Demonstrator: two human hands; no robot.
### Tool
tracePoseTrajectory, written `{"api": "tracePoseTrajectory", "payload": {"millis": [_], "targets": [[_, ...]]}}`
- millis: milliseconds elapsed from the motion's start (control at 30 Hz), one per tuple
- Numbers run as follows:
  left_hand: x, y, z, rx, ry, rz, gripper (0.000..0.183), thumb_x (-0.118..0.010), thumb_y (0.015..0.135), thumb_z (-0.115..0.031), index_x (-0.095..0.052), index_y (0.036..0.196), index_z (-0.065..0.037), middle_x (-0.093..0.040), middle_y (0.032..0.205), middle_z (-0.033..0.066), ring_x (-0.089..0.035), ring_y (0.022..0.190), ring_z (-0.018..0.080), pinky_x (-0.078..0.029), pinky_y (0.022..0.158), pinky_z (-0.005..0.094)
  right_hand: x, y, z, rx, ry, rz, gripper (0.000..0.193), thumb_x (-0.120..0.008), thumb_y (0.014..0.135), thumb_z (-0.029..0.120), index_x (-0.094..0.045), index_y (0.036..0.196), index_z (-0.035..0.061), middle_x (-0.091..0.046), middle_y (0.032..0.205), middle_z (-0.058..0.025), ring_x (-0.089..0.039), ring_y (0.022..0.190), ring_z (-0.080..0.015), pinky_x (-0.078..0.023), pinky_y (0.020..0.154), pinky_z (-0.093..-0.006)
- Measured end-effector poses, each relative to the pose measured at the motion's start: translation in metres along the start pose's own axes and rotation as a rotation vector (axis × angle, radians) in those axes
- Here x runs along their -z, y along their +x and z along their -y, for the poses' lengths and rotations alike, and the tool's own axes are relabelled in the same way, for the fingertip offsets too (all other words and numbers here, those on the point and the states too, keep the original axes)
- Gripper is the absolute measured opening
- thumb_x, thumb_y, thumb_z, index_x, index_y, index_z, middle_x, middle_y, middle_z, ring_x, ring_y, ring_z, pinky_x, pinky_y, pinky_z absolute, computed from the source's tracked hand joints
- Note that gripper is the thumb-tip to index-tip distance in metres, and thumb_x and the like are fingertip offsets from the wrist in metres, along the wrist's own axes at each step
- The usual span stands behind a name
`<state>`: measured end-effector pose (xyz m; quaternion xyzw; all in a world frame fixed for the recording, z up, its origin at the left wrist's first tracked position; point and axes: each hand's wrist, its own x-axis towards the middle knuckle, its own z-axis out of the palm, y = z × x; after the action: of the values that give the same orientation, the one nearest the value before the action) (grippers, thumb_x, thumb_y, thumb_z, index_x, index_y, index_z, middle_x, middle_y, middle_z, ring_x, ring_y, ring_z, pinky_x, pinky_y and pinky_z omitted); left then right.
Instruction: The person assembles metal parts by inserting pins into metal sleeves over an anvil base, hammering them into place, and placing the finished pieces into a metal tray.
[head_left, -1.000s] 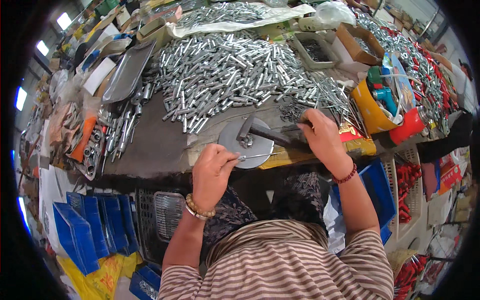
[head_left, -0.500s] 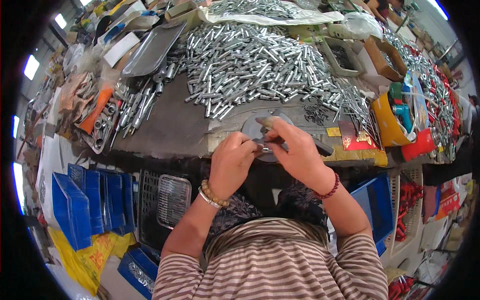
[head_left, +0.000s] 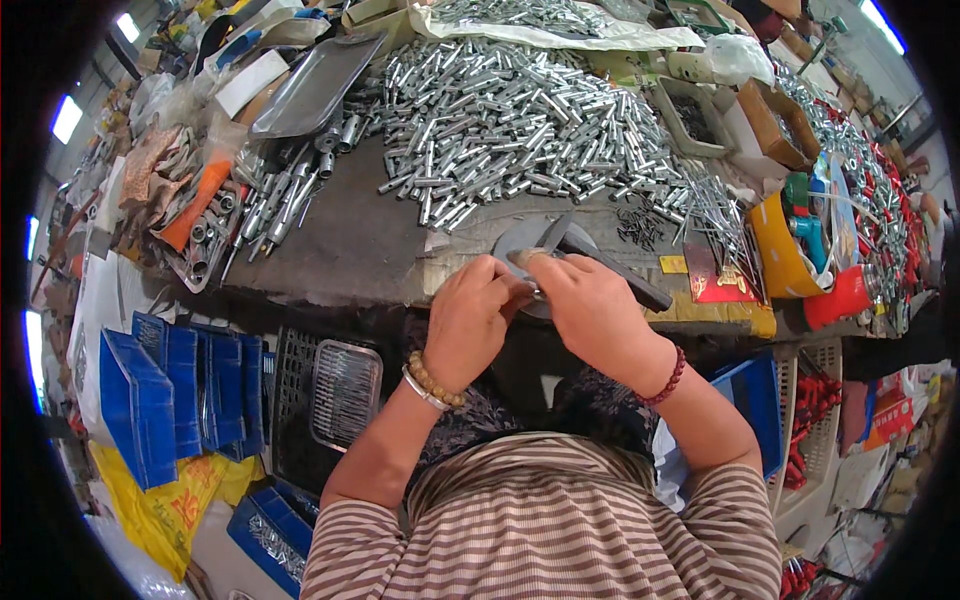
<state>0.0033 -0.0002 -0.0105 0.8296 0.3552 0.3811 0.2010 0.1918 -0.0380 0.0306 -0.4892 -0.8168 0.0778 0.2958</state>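
Note:
My left hand (head_left: pixel 470 322) is pinched closed at the table's front edge, its fingertips on a small silvery metal part (head_left: pixel 539 294) that is mostly hidden. Beside it, my right hand (head_left: pixel 603 316) curls closed over the same part, with its thumb out of sight. Both hands sit in front of a round grey metal disc (head_left: pixel 513 238). Across that disc lies a hammer-like tool with a dark handle (head_left: pixel 645 289), partly covered by my right hand. Behind the disc spreads a big heap of silvery metal tubes (head_left: pixel 520 120).
Small dark screws (head_left: pixel 640 228) and thin rods (head_left: pixel 722 210) lie right of the disc. A yellow container (head_left: pixel 778 245) stands farther right. At left are a metal tray (head_left: pixel 315 88) and an orange-handled tool (head_left: pixel 200 205). Blue bins (head_left: pixel 138 405) stand below, left of my legs.
My right hand's fingers have curled down and in, closer to my left hand. The metal part is more covered. The whole view has shifted slightly.

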Motion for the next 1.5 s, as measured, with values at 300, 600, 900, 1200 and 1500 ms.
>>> {"api": "tracePoseTrajectory", "payload": {"millis": [300,600,900,1200,1500], "targets": [[0.002,0.000,0.000,0.075,-0.040,0.039,0.007,-0.076,0.086,-0.007,-0.071,0.089,-0.004,-0.061,0.091,0.0101,-0.064,0.086,0.0321,-0.051,0.073,0.0445,0.014,-0.013,-0.005,-0.119,-0.169,-0.079,0.041,-0.071,0.083,0.004,-0.060,0.122,0.0052,-0.066,0.097,-0.0102,-0.064,0.093,-0.0319,-0.053,0.082,-0.0430],[0.002,0.001,0.002,0.119,-0.103,0.064,0.013,-0.078,0.085,-0.003,-0.075,0.098,-0.003,-0.060,0.091,0.0076,-0.063,0.082,0.0238,-0.051,0.073,0.0341,0.030,-0.053,-0.017,-0.344,-0.073,-0.142,0.035,-0.068,0.086,-0.002,-0.065,0.120,0.0044,-0.064,0.103,-0.0147,-0.066,0.092,-0.0362,-0.053,0.078,-0.0463],[-0.001,0.001,0.006,0.104,-0.167,0.022,0.015,-0.081,0.081,-0.004,-0.076,0.095,-0.005,-0.063,0.090,0.0092,-0.065,0.083,0.0292,-0.052,0.072,0.0401,0.022,-0.075,0.005,-0.240,-0.042,-0.012,0.042,-0.069,0.088,-0.003,-0.067,0.129,0.0064,-0.060,0.096,-0.0155,-0.064,0.073,-0.0352,-0.052,0.064,-0.0385],[0.010,0.000,0.007,0.117,-0.163,0.120,0.014,-0.077,0.086,-0.002,-0.075,0.100,-0.003,-0.059,0.091,0.0078,-0.061,0.082,0.0227,-0.050,0.074,0.0330,0.030,-0.038,-0.021,-0.318,-0.031,-0.007,0.037,-0.070,0.086,0.004,-0.070,0.122,0.0119,-0.062,0.097,-0.0128,-0.066,0.093,-0.0343,-0.054,0.077,-0.0460],[0.008,-0.005,0.009,0.167,-0.205,0.097,0.015,-0.078,0.086,-0.002,-0.077,0.101,-0.004,-0.057,0.093,0.0069,-0.061,0.082,0.0205,-0.050,0.073,0.0316,0.007,-0.051,0.008,-0.196,-0.276,-0.053,0.015,-0.076,0.081,0.010,-0.067,0.094,0.0104,-0.061,0.088,-0.0072,-0.064,0.085,-0.0302,-0.053,0.069,-0.0435]]}}
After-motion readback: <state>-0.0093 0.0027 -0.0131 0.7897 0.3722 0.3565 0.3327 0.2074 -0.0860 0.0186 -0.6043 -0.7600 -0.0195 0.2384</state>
